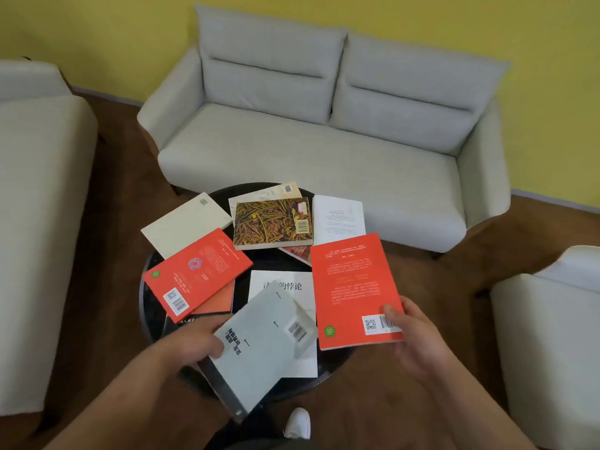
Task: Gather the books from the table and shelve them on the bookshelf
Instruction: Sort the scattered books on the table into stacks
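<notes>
A person's left hand [198,342] gripped a pale grey-green paperback book [259,355] by its left edge, thumb pressed on the back cover. The book was tilted, and its near corner jutted past the rim of the round black coffee table [144,306]. The right hand [418,336] grasped a large red paperback book [352,287] at its near right corner, thumb set on the cover beside the barcode, over the table's right side. Other books lay scattered and overlapping across the tabletop. A smaller red paperback [194,271] lay at the left on top of an orange book [217,302]. A cream-covered book [185,225] lay behind it. A paperback with a brown-and-yellow straw pattern [272,222] sat at the middle rear, resting on a beige book [269,191]. A white book with fine print [337,216] was at the right rear. A white book with a black Chinese title [285,285] lay partly beneath the grey-green one. A light grey two-seat fabric sofa [324,131] stood just behind the table against a yellow wall [487,21]. A white shoe [298,423] showed on the dark brown wooden floor [373,401] at the near edge.
</notes>
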{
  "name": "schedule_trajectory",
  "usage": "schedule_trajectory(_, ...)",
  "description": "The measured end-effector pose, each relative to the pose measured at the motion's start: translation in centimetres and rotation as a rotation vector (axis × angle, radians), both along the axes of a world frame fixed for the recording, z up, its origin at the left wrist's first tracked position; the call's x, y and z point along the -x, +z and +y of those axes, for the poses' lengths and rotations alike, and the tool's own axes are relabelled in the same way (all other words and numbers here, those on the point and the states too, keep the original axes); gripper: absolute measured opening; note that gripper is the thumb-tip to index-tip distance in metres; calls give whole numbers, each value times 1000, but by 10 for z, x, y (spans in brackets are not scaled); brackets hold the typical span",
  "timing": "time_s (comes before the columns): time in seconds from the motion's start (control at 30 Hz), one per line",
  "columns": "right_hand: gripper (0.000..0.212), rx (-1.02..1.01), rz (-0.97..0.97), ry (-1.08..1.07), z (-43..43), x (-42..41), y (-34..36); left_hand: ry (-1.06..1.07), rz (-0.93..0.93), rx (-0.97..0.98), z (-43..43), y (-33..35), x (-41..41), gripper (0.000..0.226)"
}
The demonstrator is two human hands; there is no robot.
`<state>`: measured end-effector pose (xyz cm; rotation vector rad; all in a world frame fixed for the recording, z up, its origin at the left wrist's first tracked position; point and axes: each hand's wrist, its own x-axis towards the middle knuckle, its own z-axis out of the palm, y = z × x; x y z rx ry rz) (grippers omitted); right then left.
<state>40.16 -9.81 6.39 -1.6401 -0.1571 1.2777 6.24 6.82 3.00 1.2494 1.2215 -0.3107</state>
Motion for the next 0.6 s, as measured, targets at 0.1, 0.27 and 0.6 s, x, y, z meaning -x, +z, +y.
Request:
schedule_trajectory(0.1, 23, 5, -13, 6, -6, -2, 1, -293, 164, -374, 20, 2, -27, 61)
schedule_trajectory(0.27, 24, 5, -40, 36, -9, 1, -2, -677, 342, -1022, 27, -16, -72, 67)
schedule_trajectory(0.6, 27, -52, 3, 100, -7, 16, -5, -101, 433, -834, -59, -38, -63, 82)
